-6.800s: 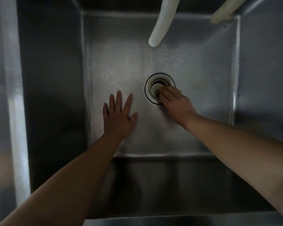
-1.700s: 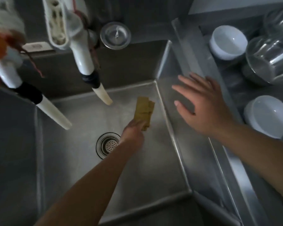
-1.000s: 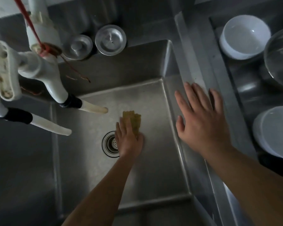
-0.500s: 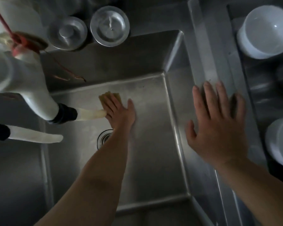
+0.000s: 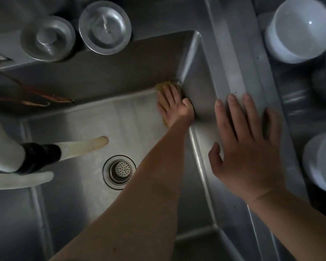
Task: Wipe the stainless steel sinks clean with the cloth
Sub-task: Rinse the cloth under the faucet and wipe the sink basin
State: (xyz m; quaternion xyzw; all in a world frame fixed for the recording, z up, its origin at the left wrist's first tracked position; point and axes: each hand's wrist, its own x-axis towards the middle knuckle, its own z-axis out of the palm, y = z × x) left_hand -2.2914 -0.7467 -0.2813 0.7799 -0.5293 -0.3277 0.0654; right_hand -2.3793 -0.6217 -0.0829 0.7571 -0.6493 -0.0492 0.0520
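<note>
A stainless steel sink (image 5: 120, 117) is seen from above in dim light. The left hand (image 5: 174, 108) is pressed flat, fingers extended, on a yellowish cloth (image 5: 165, 86) at the far right corner of the basin floor, where the back wall and right wall meet; most of the cloth is hidden beneath the palm and fingers, only its far edge and a sliver near the wrist being visible. No closed grip is formed: the cloth is held down under the flattened hand rather than clasped. The right hand (image 5: 247, 153) is shown with fingers spread apart and holding nothing, above the sink's right rim (image 5: 231, 59); whether it touches the rim cannot be told. A round drain strainer (image 5: 119, 171) lies in the basin floor, near the left forearm. Two pale spouts (image 5: 83, 146) enter from the left, their upper parts cut off by the frame edge, one fitted with a dark collar (image 5: 40, 157). Two round metal lids (image 5: 104, 27) rest on the counter behind the sink. Reddish strands (image 5: 36, 95) hang before the back wall; their nature cannot be made out. To the right, a white bowl (image 5: 297, 29) is fully visible, while a second white bowl (image 5: 320, 162) and a rounded vessel at the right edge are cut off.
</note>
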